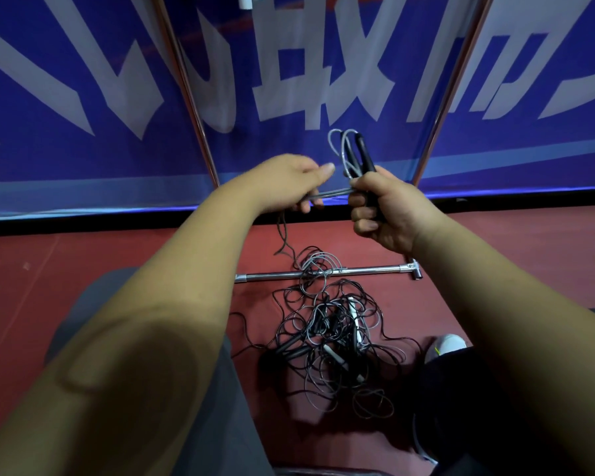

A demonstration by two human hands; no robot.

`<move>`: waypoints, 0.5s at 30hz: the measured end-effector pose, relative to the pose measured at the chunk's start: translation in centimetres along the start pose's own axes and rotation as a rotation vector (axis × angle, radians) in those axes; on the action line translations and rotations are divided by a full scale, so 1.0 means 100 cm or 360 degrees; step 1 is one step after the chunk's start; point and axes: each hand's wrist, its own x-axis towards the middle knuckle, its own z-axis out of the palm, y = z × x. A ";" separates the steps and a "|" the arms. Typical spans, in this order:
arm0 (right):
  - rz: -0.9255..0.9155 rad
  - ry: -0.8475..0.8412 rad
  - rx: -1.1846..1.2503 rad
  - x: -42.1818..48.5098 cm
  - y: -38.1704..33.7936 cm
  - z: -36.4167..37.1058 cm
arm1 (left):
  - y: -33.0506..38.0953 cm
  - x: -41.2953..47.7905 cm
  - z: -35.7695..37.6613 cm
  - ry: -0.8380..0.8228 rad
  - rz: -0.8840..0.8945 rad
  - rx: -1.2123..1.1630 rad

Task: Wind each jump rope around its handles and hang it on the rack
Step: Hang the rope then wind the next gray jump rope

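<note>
Closest to the person, between the knees, a pile of tangled ropes (334, 338) lies on the red floor (117, 262), black and grey cords mixed together, with a white shoe (447, 345) just beside it on the right. The far edge of the pile lies over the foot bar (368, 269) of the rack. Above it, both arms are stretched out. The right hand (382, 214) has its fingers curled firmly around the black handles (366, 159), held upright together, with some grey loops of cord (347, 168) beside them. The left hand (289, 183) pinches the same cord and holds it tight towards the handles; the rest hangs down to the pile. I judge the winding is in progress, not finished. Next, the left hand must carry the cord around the handles, keeping tension and freeing it from the tangle. Behind stand the rack's slanted poles (193, 108) and a blue banner (83, 80).
</note>
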 end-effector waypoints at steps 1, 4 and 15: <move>-0.0003 0.0049 0.0020 0.001 -0.001 -0.004 | -0.001 -0.002 0.001 -0.0156 0.0033 -0.0007; 0.0048 0.0136 0.0053 0.001 -0.003 -0.009 | -0.001 -0.004 0.000 -0.0352 0.0159 0.0034; 0.0158 -0.0013 0.0107 -0.007 -0.012 -0.002 | -0.008 -0.007 -0.010 -0.0631 0.0146 -0.0001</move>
